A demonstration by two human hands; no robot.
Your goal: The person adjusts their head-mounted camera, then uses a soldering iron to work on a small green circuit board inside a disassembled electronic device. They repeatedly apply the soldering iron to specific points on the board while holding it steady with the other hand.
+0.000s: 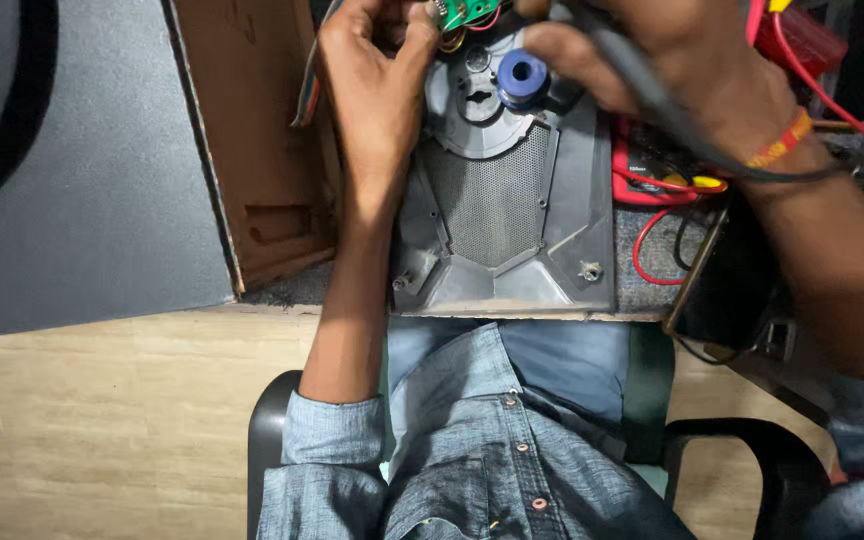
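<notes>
Nearest the camera is the denim shirt (492, 450) and a black chair (272, 430) with two armrests showing, over a pale wood floor (102, 420). Just past the lap sits one grey plastic speaker panel (507, 230) with a perforated mesh in the middle, lying flat on the surface (82, 200), which has a dark grey mat on it. Left of the panel is one brown wooden board (257, 140) with a cutout in it. Right of the panel there's a red meter (652, 170) with red leads looping around, mostly covered by the right forearm. One blue round spool (523, 75) sits on the far part of the panel.

At the far edge, the left hand (377, 90) has its fingers curled closed, pinching one small green circuit board (464, 12) that's half cut off by the frame. The right hand (652, 60) is wrapped closed around a dark tool with a black cable (692, 135) trailing over the wrist; the tip is out of view, just beside the board. There's one orange thread band (782, 140) on that wrist.
</notes>
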